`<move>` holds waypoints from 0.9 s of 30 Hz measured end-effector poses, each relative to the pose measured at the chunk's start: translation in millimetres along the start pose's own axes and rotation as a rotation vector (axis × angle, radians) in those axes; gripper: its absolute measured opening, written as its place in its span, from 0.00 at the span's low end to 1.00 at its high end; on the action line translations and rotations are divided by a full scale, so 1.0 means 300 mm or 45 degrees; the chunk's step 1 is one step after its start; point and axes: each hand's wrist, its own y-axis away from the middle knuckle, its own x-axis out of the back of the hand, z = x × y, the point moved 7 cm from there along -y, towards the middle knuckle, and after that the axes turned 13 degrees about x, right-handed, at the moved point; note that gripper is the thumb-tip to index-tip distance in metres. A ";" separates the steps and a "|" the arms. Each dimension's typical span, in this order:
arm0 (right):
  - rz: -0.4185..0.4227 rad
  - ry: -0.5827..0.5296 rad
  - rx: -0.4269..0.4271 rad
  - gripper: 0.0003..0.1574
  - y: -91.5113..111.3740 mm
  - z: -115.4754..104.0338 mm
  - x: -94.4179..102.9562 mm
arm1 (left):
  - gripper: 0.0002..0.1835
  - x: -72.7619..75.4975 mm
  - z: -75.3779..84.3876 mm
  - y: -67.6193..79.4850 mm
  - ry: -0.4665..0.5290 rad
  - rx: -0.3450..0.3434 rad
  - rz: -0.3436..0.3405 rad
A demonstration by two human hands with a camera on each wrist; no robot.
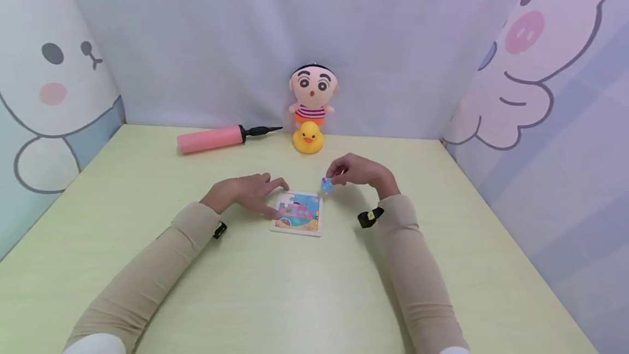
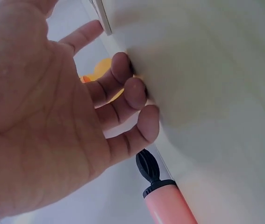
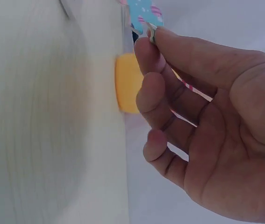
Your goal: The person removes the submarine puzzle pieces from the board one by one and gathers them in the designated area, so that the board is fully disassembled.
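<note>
A small jigsaw puzzle (image 1: pixel 298 214) in a pale square frame lies flat on the table, its picture pink and blue, with a whitish patch at the upper left. My left hand (image 1: pixel 251 193) rests at the left side of that frame, index finger at its top edge and thumb on its left side. In the left wrist view the left hand (image 2: pixel 53 107) has its other fingers loosely bent over the tabletop. Just off the frame's upper right corner, my right hand (image 1: pixel 361 171) pinches a blue puzzle piece (image 3: pixel 144 16) with pink and white marks between thumb and index finger.
Behind the puzzle sits a yellow rubber duck (image 1: pixel 308 138), with a cartoon doll (image 1: pixel 313 92) against the grey curtain (image 1: pixel 221 42). A pink hand pump (image 1: pixel 211 139) with a black nozzle lies at the back left of the table (image 1: pixel 275 294). Printed cartoon panels flank both sides.
</note>
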 end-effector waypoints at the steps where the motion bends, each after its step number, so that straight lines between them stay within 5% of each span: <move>1: -0.001 0.004 -0.014 0.05 0.007 0.011 0.008 | 0.39 0.001 0.000 -0.001 0.003 0.003 0.005; 12: -0.088 0.071 -0.223 0.06 0.044 0.107 0.023 | 0.39 0.010 -0.017 0.001 0.029 0.011 0.014; 27: -0.087 0.106 -0.300 0.06 0.059 0.148 0.020 | 0.35 0.007 -0.017 -0.016 0.079 -0.054 0.010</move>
